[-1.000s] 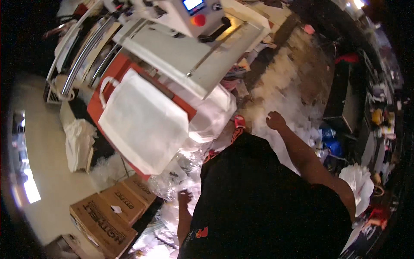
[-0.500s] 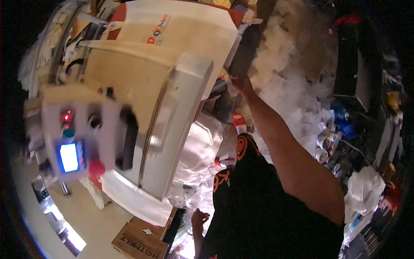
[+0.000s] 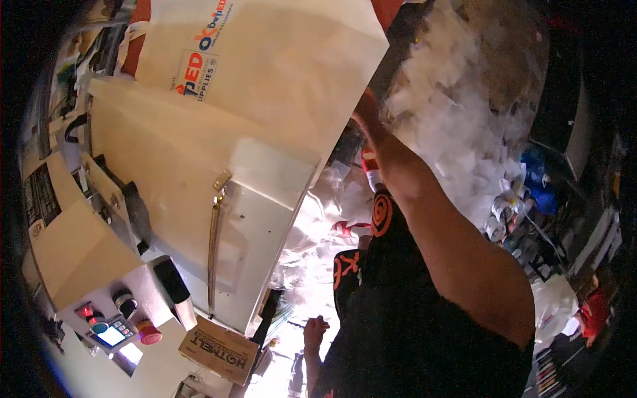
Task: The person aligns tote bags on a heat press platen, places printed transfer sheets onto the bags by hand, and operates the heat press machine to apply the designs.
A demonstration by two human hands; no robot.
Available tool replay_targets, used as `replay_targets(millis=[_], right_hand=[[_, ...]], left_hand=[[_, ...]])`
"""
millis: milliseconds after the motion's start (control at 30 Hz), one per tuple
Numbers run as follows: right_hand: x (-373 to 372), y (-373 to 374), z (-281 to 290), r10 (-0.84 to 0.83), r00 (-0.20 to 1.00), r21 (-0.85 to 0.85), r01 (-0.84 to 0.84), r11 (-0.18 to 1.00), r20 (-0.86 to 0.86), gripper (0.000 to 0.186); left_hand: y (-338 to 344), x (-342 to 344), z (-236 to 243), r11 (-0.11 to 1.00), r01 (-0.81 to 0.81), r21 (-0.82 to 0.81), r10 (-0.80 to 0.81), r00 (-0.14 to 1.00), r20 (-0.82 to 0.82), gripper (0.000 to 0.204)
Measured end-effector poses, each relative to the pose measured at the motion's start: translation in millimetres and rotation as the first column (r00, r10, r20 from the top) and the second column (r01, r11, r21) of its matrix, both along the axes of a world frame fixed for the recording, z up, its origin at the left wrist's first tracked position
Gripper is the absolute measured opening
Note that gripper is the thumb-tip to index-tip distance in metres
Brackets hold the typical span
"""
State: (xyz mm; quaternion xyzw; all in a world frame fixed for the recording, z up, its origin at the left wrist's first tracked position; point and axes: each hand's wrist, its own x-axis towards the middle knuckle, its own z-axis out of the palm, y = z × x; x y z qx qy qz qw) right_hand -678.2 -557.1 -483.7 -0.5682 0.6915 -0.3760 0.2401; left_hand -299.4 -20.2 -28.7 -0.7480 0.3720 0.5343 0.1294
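Observation:
My right hand [image 3: 367,106] reaches to the right edge of a white bag [image 3: 292,46] with red and blue printing, its fingers hidden there. The bag rests on an orange-red board [image 3: 131,60] at a press machine with a pale plate [image 3: 255,219] and a metal rail [image 3: 213,252]. Left of the plate is a control box [image 3: 99,278] with a small screen and red knob [image 3: 150,332]. My left hand [image 3: 316,331] hangs low beside my dark clothing, fingers curled; what they hold, if anything, is unclear.
A cardboard box [image 3: 215,348] lies below the press. Crumpled white material [image 3: 315,225] is by my feet. Scattered white scraps cover the floor at right [image 3: 458,132], beside a dark box [image 3: 561,113], blue bundles [image 3: 539,182], white rolls [image 3: 494,225] and a white plastic bag [image 3: 554,302].
The view has turned onto the press, bringing the printed bag and control box round. My right hand has moved up to the bag's edge; my left hand stays low.

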Motion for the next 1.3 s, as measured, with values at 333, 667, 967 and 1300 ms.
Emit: replay_targets(millis=[333,667,967,1300], right_hand=[[-28,110,294,0.349,0.914,0.098,-0.335,0.937,-0.205,0.011],[112,217,648,0.963,0.239,0.161,-0.962,0.218,0.122,0.017],[311,288,624,0.84,0.457,-0.222,-0.822,0.524,0.292,0.014],[510,253,519,0.667,0.743,-0.222,-0.641,0.734,0.06,0.032]], left_hand=[[-44,-54,-9,0.913,-0.187,-0.364,0.186,0.982,-0.038,0.029],[-160,-27,157,0.441,-0.087,-0.893,-0.204,0.96,-0.194,0.039],[-43,181,129,0.166,-0.794,-0.585,0.389,0.598,-0.7,0.032],[-104,366,68,0.087,-0.515,-0.853,0.637,0.687,-0.35,0.041]])
